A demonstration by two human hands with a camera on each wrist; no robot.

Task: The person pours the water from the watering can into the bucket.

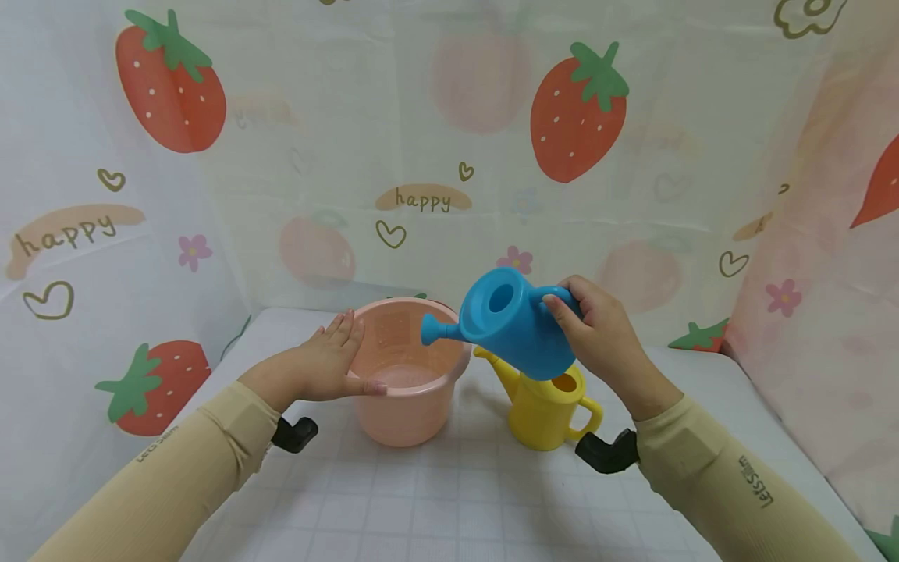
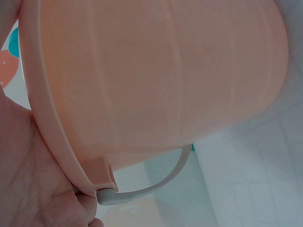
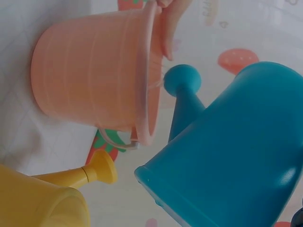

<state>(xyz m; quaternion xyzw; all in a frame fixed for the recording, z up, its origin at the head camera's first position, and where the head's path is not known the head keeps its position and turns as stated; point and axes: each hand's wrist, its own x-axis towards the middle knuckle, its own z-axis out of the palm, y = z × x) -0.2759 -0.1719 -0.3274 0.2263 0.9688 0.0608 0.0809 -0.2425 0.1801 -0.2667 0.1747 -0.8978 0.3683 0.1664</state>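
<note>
My right hand (image 1: pixel 604 332) grips the handle of a blue watering can (image 1: pixel 523 332), thumb on top. The can is held up and tilted left, with its spout head (image 1: pixel 431 329) over the mouth of a pink plastic bucket (image 1: pixel 403 414). In the right wrist view, thin clear streaks of water run from the spout head (image 3: pixel 182 80) into the bucket (image 3: pixel 94 71). On the bucket's left rim rests my left hand (image 1: pixel 323 359), fingers straight and thumb along the front edge. From the left wrist, the palm (image 2: pixel 38 175) shows against the rim.
A yellow watering can (image 1: pixel 544 414) stands on the white gridded tabletop (image 1: pixel 421 507), right of the bucket and partly behind the blue can. The bucket's pale handle (image 2: pixel 161 184) hangs down at its far side. Strawberry-printed cloth (image 1: pixel 337 140) encloses the back and sides.
</note>
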